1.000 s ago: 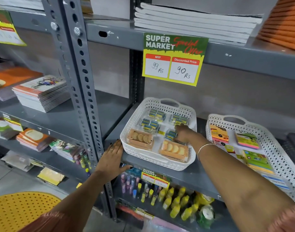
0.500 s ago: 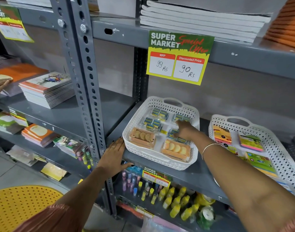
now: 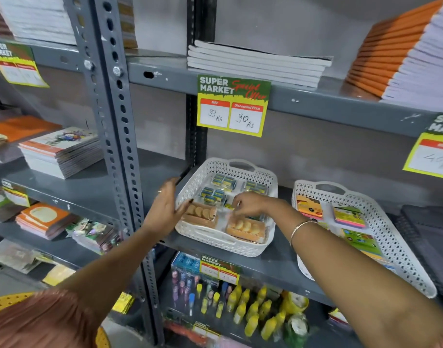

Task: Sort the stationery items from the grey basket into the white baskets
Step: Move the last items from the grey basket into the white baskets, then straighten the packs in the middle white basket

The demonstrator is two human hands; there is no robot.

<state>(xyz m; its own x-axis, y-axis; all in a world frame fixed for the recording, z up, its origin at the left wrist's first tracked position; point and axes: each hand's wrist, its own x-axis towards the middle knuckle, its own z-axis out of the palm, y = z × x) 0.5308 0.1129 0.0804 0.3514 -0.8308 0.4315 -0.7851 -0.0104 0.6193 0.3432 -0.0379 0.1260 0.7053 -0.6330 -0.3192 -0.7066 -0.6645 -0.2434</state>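
A white lattice basket (image 3: 215,243) stands on the grey shelf. It holds several small blue and yellow packs (image 3: 224,181) at the back and two brown packs (image 3: 245,228) with round pieces at the front. My left hand (image 3: 165,209) grips the basket's left rim, thumb over the edge by the left brown pack (image 3: 200,214). My right hand (image 3: 251,204) reaches into the basket's middle, its fingertips pinched on a small pack. A second white basket (image 3: 396,247) to the right holds colourful sticky-note pads (image 3: 348,217). The grey basket is out of view.
A perforated steel upright (image 3: 115,121) stands just left of my left hand. A yellow price tag (image 3: 233,106) hangs from the shelf above, which carries white notebooks (image 3: 255,64) and an orange stack (image 3: 391,59). Glue bottles (image 3: 253,310) fill the shelf below. Books (image 3: 62,151) lie at the left.
My left hand has left the shelf's front edge and risen to the basket's left rim. My right hand has drawn back a little toward the basket's middle. The view has tilted upward.
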